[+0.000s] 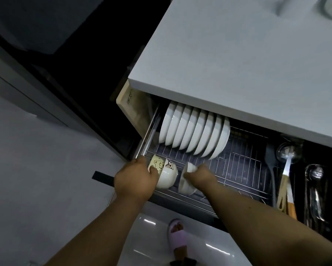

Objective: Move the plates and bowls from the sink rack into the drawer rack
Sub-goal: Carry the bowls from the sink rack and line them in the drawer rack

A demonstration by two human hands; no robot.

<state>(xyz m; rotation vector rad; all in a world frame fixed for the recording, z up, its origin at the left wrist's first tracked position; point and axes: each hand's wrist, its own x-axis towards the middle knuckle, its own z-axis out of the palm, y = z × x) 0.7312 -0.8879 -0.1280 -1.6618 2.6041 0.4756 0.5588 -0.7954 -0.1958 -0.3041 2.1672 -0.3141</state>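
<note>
Below the overhanging white countertop [238,54], a drawer stands pulled out, its wire drawer rack [238,169] over a dark tray. Left hand [134,179] at the rack's near-left corner; its fingers [153,170] curl over two small bowls [166,173] standing on edge, one with a bear print, one with a cat face, the two bowls touching each other. Right hand [197,174] just beside the left, fingers wrapped round the back of a plain white bowl [187,179], also on edge in the front row of wires; fingertips hidden behind the bowl, so how tight the grip is cannot be told. Beyond the fingers of both hands, toward the drawer's back, a row of white plates [194,131] stands upright and packed close, running from the left end to about mid-rack. Past the right hand's fingers the wires are bare. Farther right, a side compartment holds a black spatula [270,166], a metal ladle [288,156] and other utensils, dim and hard to make out. Room: pale grey glossy floor [36,169], dark cabinet front [46,83] left of the drawer, wooden board edge [130,112] at the drawer's left side. A foot in a lilac slipper [177,237] on the floor beneath the arms. Light low, bluish.
</note>
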